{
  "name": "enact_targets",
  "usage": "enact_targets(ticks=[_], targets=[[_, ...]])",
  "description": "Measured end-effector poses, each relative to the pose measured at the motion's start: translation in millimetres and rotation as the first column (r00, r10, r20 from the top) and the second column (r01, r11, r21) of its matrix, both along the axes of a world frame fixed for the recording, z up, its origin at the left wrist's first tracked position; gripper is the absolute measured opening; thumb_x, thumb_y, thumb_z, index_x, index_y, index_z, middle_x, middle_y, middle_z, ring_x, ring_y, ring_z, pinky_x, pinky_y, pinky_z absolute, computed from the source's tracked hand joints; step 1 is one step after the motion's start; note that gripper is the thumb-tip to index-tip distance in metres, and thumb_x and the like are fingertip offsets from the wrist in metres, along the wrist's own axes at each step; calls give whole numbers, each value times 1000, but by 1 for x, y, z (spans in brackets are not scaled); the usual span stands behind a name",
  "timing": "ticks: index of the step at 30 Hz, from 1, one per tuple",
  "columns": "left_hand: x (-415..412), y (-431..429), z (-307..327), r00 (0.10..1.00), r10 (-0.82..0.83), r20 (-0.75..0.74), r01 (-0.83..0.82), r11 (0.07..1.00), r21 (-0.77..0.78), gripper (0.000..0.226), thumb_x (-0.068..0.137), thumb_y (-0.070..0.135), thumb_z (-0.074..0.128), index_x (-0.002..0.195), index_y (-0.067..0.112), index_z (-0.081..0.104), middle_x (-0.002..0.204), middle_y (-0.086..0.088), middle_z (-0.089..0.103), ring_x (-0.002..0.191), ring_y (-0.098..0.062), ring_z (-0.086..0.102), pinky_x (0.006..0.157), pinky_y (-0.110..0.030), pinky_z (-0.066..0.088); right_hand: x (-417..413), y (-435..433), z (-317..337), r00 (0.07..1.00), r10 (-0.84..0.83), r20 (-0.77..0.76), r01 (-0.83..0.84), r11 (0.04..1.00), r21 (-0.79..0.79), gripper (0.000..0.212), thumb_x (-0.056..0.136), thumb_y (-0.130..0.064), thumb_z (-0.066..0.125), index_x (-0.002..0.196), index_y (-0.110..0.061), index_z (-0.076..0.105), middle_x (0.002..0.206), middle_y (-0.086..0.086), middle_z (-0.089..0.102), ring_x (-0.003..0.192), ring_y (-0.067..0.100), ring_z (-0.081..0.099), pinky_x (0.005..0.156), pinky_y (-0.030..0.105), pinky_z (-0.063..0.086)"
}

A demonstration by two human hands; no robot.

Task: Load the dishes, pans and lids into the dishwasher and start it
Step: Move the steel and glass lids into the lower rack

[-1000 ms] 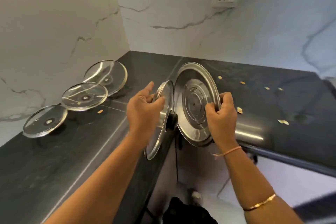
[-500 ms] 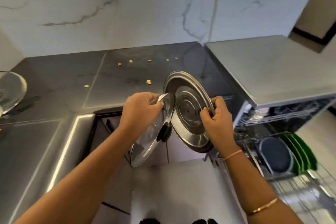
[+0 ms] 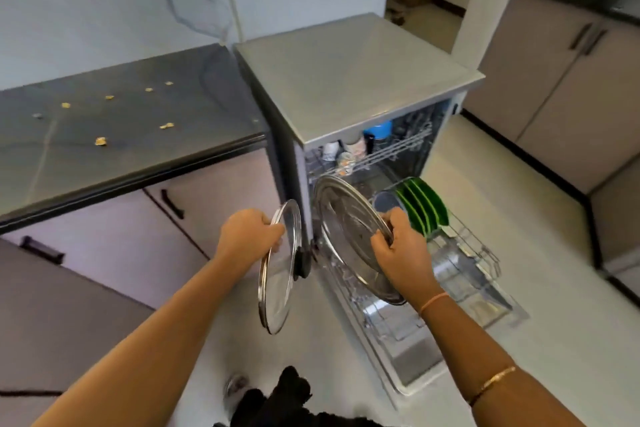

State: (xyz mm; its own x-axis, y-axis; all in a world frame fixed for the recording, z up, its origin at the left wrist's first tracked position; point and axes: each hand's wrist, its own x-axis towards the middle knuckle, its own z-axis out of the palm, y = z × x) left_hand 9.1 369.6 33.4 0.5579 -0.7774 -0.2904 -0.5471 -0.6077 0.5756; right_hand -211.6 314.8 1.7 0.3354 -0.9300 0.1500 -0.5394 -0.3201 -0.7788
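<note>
By the crumb-strewn counter [image 3: 138, 156], left fingers [image 3: 273, 230] grip a glass lid [image 3: 277, 298], right fingers [image 3: 393, 220] a steel lid [image 3: 346, 232].

- The left hand [image 3: 247, 236] gripped the glass lid [image 3: 277, 295] by its rim, on edge.
- The right hand [image 3: 403, 255] gripped the steel lid [image 3: 346, 229] by its rim, tilted.
- The dishwasher [image 3: 346, 80] stood open, its lower rack [image 3: 481, 253] extended.
- Green plates [image 3: 424, 204] stood upright in that rack.

Crumb-strewn dark countertop [image 3: 138, 135], lilac cabinets [image 3: 114, 253]
</note>
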Motion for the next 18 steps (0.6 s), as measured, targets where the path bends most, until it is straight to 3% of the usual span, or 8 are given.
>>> enact_targets(ticks=[3, 6, 11, 14, 16, 18], targets=[[-39, -21, -19, 982, 19, -188, -15, 1000, 23, 19, 82, 13, 63, 63, 10, 61, 51, 0, 67, 57, -18, 68, 65, -31, 57, -48, -14, -10, 998, -51, -31, 52, 997, 48, 24, 90, -8, 51, 83, -28, 40, 57, 3, 47, 49, 20, 43, 49, 41, 40], [-70, -37, -32, 969, -44, -242, 50, 999, 17, 22, 80, 14, 61, 59, 7, 62, 59, -5, 70, 64, -25, 70, 75, -43, 58, -81, -29, -19, 992, -89, -86, 94, 993, 65, 18, 93, -10, 49, 88, -24, 40, 59, -4, 47, 51, 13, 45, 50, 35, 43], [-98, -81, -55, 918, -116, -379, 148, 987, 57, 24, 56, 36, 59, 46, 15, 59, 63, -14, 67, 67, -35, 66, 76, -56, 55, -105, -65, -36, 971, -192, -140, 210, 970, 122, 13, 95, -14, 47, 95, -25, 40, 70, 3, 58, 63, 28, 60, 60, 43, 54], [-111, -111, -61, 898, -87, -431, 132, 988, 76, 22, 57, 28, 65, 58, 14, 49, 68, -20, 62, 68, -32, 64, 78, -54, 56, -110, -90, -46, 956, -237, -172, 261, 955, 137, 7, 97, -20, 46, 93, -23, 40, 71, 0, 55, 60, 22, 57, 53, 34, 51], [-123, -127, -54, 886, -86, -456, 139, 987, 85, 23, 65, 21, 67, 63, 13, 45, 68, -15, 54, 67, -27, 57, 71, -45, 55, -112, -104, -51, 950, -244, -194, 270, 955, 124, 8, 98, -23, 44, 92, -21, 39, 67, -4, 50, 55, 13, 50, 48, 24, 42], [-133, -143, -58, 866, -61, -496, 126, 987, 98, 29, 76, 13, 64, 64, 15, 38, 69, -12, 43, 67, -21, 49, 64, -36, 52, -115, -118, -54, 948, -236, -213, 268, 953, 138, 7, 98, -23, 43, 92, -22, 38, 66, -6, 48, 54, 11, 47, 48, 22, 40]])
